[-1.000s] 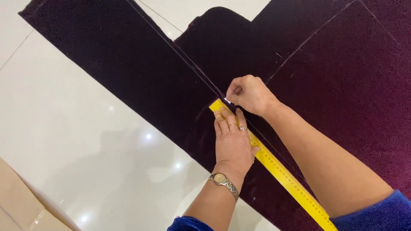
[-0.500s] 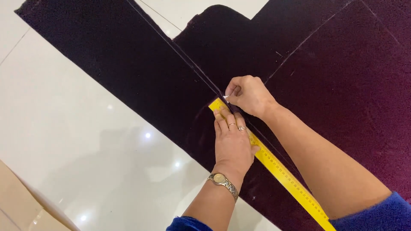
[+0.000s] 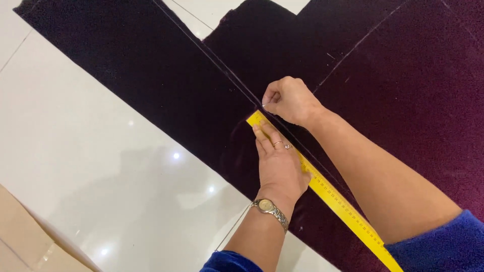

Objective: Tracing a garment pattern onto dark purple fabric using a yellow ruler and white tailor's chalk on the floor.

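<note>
From the head view, we see our left hand (image 3: pixel 280 163) pressed flat, fingers together, on the near end of a yellow ruler (image 3: pixel 333 196) that lies diagonally across dark cloth (image 3: pixel 151 80) spread on the white floor (image 3: pixel 91 166); the ruler runs from the middle of the cloth toward the floor's lower right edge in view. Our right hand (image 3: pixel 292 99) sits just past the ruler's top end, fingers pinched together on something small and pale, likely chalk (image 3: pixel 265 104), though it is too small to tell for sure. A faint line already runs up the cloth from that spot. We judge the main risk to be the ruler pivoting: only its upper end is held, so a sideways push from the right hand could swing the free lower end and bend the line. The cloth could also creep or wrinkle on the glossy floor under pressure. A watch (image 3: pixel 269 209) on the left wrist stays off the cloth.
</note>
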